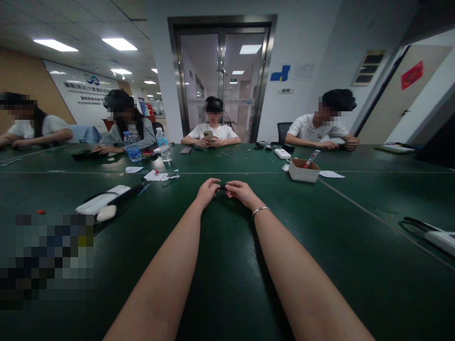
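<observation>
Both arms reach forward over the dark green table [227, 265]. A small black object [222, 187] is held between my two hands, just above the tabletop; its exact kind is too small to tell. My left hand [208, 193] pinches its left end with the fingertips. At the other end, the fingers of my right hand [241, 193] are closed on it. A silver bracelet [261, 211] circles my right wrist.
White power strips [103, 200] with a cable lie at the left. An open cardboard box [304, 171] stands front right. Two water bottles [132, 148], paper scraps [156, 175] and a white box [282, 154] are farther off. Several people sit along the far side.
</observation>
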A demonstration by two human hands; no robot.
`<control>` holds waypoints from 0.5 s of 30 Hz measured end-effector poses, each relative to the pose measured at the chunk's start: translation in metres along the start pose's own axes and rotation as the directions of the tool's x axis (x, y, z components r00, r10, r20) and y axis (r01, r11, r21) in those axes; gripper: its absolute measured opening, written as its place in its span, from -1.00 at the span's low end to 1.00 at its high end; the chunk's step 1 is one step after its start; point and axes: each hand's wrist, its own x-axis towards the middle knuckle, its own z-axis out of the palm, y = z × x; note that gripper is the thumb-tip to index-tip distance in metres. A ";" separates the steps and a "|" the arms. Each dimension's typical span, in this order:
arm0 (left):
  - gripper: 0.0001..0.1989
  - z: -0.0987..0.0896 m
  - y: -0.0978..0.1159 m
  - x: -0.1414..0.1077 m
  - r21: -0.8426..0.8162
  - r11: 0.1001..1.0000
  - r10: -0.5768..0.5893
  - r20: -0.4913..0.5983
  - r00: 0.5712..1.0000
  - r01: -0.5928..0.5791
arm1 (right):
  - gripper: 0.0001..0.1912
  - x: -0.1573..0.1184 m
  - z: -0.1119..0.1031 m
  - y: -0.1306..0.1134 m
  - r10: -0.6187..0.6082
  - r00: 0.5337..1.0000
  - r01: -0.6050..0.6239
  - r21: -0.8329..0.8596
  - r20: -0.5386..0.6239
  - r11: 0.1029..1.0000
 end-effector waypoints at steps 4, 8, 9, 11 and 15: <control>-0.71 -0.001 0.000 -0.001 0.027 1.000 -0.003 0.000 1.000 0.003 | -0.80 0.000 0.000 0.000 -0.006 1.000 0.006 -0.004 0.007 1.000; -0.74 -0.001 0.000 -0.001 0.018 1.000 0.008 0.008 1.000 -0.009 | -0.83 0.000 -0.001 0.001 -0.004 1.000 0.004 -0.007 0.013 1.000; -0.73 -0.001 0.000 -0.001 0.024 1.000 0.013 0.017 1.000 -0.013 | -0.83 0.001 -0.001 0.001 -0.001 1.000 0.001 -0.013 0.016 1.000; -0.66 -0.001 0.001 -0.001 0.034 0.999 0.015 0.036 0.999 -0.016 | -0.83 0.001 -0.001 0.002 0.002 1.000 -0.001 -0.019 0.016 1.000; -0.72 -0.001 0.004 -0.003 0.001 1.000 -0.016 0.023 1.000 0.016 | -0.81 0.001 -0.001 0.002 -0.005 1.000 0.005 -0.010 0.017 1.000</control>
